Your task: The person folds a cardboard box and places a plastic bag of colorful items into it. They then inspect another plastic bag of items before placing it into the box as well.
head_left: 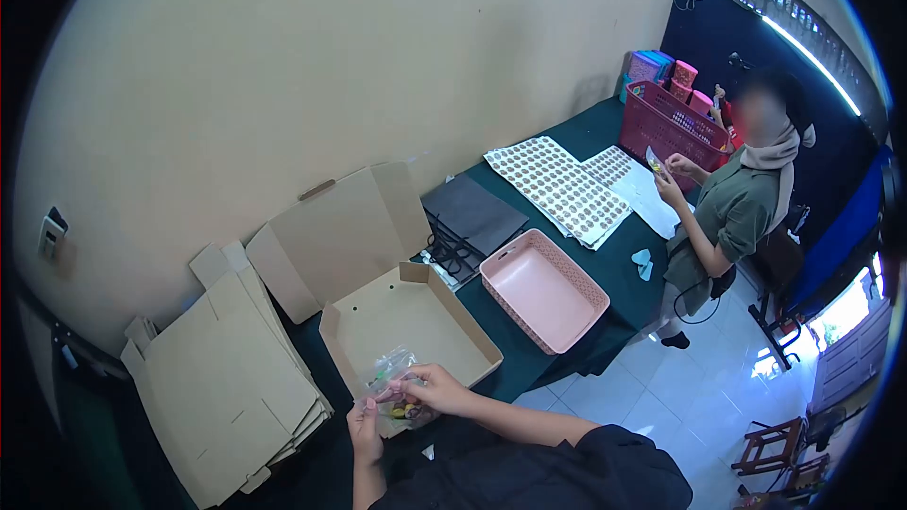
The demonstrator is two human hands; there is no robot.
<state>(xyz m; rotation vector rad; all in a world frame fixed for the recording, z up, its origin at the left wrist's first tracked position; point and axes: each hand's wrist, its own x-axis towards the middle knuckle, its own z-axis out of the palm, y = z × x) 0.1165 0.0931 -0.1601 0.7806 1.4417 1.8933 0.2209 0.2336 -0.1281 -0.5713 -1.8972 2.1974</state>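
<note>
A clear plastic bag [397,359] with small colourful items inside is held between my two hands, over the near edge of an open cardboard box [406,316]. My left hand [365,425] grips the bag's left side with thumb and fingers closed. Across its upper right part, my right hand [430,389] pinches the plastic. What exactly the items in the bag are is too small to tell; yellow, green and pink show. The box's lid stands raised against the wall.
Flattened cardboard boxes [222,378] are stacked at left. Right of the open box are black paper bags [472,212], a pink basket [543,293] and sticker sheets [562,189]. A co-worker [732,198] stands at the right, holding a small packet, near a maroon basket [666,123].
</note>
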